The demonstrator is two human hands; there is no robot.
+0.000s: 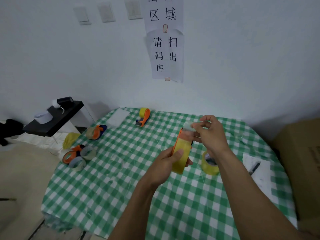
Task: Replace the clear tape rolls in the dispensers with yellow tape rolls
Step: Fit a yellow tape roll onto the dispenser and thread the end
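Note:
My left hand grips an orange dispenser that carries a yellow tape roll, held upright above the table. My right hand pinches the free tape end at the dispenser's top. A loose yellow roll lies on the cloth just right of the held one. At the far edge stands another orange dispenser with a yellow roll. On the left lie an orange dispenser holding a clear roll, an orange dispenser and two loose clear rolls.
The table wears a green checked cloth against a white wall. A paper sheet with a pen lies at the right, beside a cardboard box. A black side table and a yellow bag are at the left.

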